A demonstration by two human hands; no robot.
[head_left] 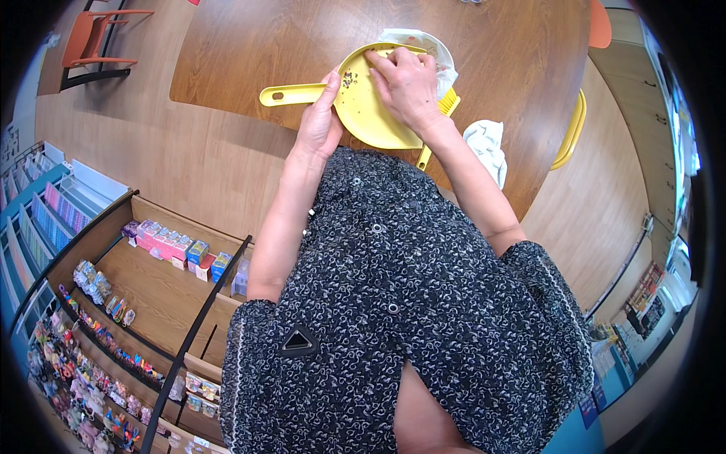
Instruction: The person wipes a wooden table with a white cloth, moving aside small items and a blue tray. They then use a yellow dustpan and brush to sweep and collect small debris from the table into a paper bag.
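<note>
A yellow dustpan (370, 121) with a long slotted handle is held over the table's near edge. My left hand (321, 121) grips its left rim beside the handle, thumb on top and fingers underneath. Dark crumbs (349, 80) lie inside the pan, mostly near its left side. My right hand (408, 87) reaches into the pan from the right, its index finger stretched to the far inner surface and the thumb apart from it. Its other fingers bend near the far rim. A yellow brush (449, 101) shows partly at the pan's right. Behind the pan lies a whitish plastic bag (442, 60).
The brown wooden table (257, 53) spans the top. A white cloth (486, 147) lies at its right near edge. A yellow chair (572, 132) stands at the right, an orange chair (89, 38) at the far left. Shelves (144, 280) with small goods stand at the lower left.
</note>
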